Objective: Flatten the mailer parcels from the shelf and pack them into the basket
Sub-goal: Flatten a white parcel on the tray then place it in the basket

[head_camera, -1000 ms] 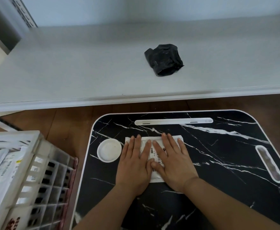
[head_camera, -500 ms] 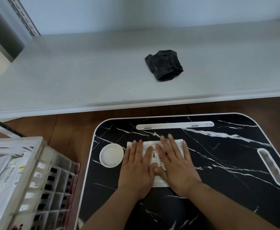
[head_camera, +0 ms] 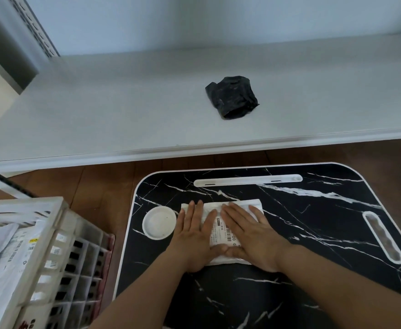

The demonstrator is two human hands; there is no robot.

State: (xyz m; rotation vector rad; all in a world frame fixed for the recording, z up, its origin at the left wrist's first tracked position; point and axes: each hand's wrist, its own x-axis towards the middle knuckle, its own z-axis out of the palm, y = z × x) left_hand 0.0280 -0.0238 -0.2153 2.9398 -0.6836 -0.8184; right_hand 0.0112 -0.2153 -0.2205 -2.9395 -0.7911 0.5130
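Both hands are flat, fingers straight, pressing the white mailer (head_camera: 221, 218) low in the centre of the frame on the black marble tray (head_camera: 313, 233): left hand (head_camera: 196, 236) on its left half, right hand (head_camera: 251, 236) on the right. The risk, I'd guess: slick plastic skates sideways under uneven pressure, or trapped air puffs it back up. Since a second ago the hands have spread slightly apart, showing more label. A crumpled black mailer (head_camera: 232, 97) waits on the shelf (head_camera: 100, 115), upper centre; the basket (head_camera: 40, 245) sits lower left.

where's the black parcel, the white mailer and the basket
black parcel (head_camera: 232, 97), head view, middle of its crumpled top
white mailer (head_camera: 223, 227), head view, label strip between the hands
basket (head_camera: 52, 236), head view, near top rim
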